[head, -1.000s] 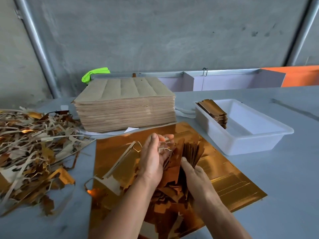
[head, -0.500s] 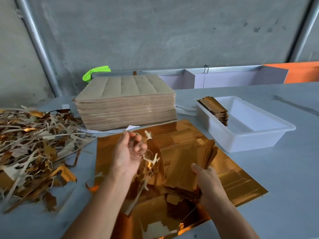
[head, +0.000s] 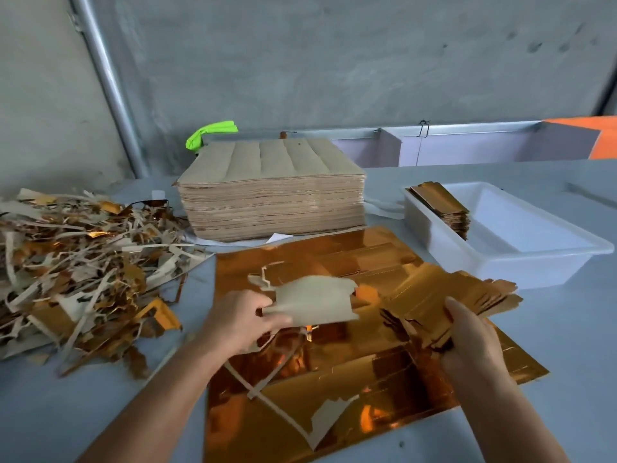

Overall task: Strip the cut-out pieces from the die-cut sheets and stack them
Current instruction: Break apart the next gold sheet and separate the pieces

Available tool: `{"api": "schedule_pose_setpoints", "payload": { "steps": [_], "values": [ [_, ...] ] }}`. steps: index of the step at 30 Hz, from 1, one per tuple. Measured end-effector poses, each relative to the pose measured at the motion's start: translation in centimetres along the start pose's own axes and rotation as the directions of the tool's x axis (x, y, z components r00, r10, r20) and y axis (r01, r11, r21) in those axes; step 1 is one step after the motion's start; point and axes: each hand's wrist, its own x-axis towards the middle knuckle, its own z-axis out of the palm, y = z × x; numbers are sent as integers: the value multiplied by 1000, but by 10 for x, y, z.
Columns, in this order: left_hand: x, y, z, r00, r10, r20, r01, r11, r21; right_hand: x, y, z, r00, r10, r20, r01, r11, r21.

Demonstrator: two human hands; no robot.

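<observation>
On a grey table (head: pixel 551 345), a heap of stripped waste trim (head: pixel 76 262) lies at far left, well apart from the work in hand; just right of it, the person's left hand (head: pixel 238 320) pinches a ragged scrap of waste (head: pixel 310 300), kraft side up, thumb and fingers closed on its near-left edge, above a gold foil sheet (head: pixel 334 396) lying flat on the table. Behind, near the wall, stands a tall stack of uncut die-cut sheets (head: pixel 272 192) (brown backs upward), with something bright green (head: pixel 208 133) behind its far-left corner. Further right, the right hand (head: pixel 467 332) grips a bundle of cut-out pieces (head: pixel 467 302), fingers curled round its near end; the bundle's long axis runs away from the hand, up and to the right, pointing toward a white plastic tray (head: pixel 534 262) that already holds a leaning stack of finished pieces (head: pixel 444 205) in its far-left corner. The right hand is the nearer of the two to the tray, which lies just beyond the bundle's far end, so the stacking move looks likely to fall to that hand, while the scrap in the left hand probably belongs with the waste heap to its left
</observation>
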Motion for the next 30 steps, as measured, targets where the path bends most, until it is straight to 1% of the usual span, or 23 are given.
{"api": "schedule_pose_setpoints", "payload": {
  "steps": [2,5,7,9,11,13,14,16,19,21,22,23,26,27,29,30],
  "values": [
    [2,-4,-2,999,-33,-35,25,978,-208,3,-6,-6,999,-15,-45,17,999,39],
    [6,-11,-12,990,-106,-93,64,925,-374,6,-17,-16,994,-18,-104,29,994,108],
    [7,-11,-21,986,-143,-88,84,875,-476,7,-20,-21,993,-16,-121,32,991,128],
    [8,-6,-27,980,-185,-69,111,805,-583,8,-19,-22,994,-16,-112,28,994,107],
    [10,1,-31,968,-244,-53,132,682,-719,8,-15,-22,995,-5,-100,15,995,99],
    [11,7,-32,944,-329,-9,166,500,-850,7,-11,-20,997,-6,-78,14,995,95],
    [11,11,-31,934,-358,-2,162,426,-890,5,-10,-17,998,-5,-64,11,995,100],
    [13,16,-28,913,-406,-35,115,339,-934,4,-9,-13,997,23,-69,-14,992,127],
    [13,17,-24,868,-486,-101,54,295,-954,9,-9,-12,990,75,-123,-52,981,186],
    [14,13,-27,836,-535,-121,11,237,-971,10,-10,-16,984,76,-159,-48,984,173],
    [13,11,-28,825,-548,-136,-5,234,-972,11,-9,-19,986,56,-159,-34,990,138],
    [13,9,-29,821,-547,-161,-9,270,-963,10,-8,-22,988,23,-154,-7,995,99],
    [10,11,-31,852,-465,-242,10,477,-879,7,-7,-23,986,-43,-164,46,999,17],
    [9,14,-31,868,-426,-254,2,516,-857,5,-6,-22,989,-55,-139,56,998,-2],
    [5,22,-32,907,-345,-243,-28,526,-850,3,-4,-18,993,-105,-46,104,994,-37],
    [4,26,-31,922,-305,-236,-39,535,-844,1,-2,-14,995,-103,-13,102,994,-27]
  ]
}}
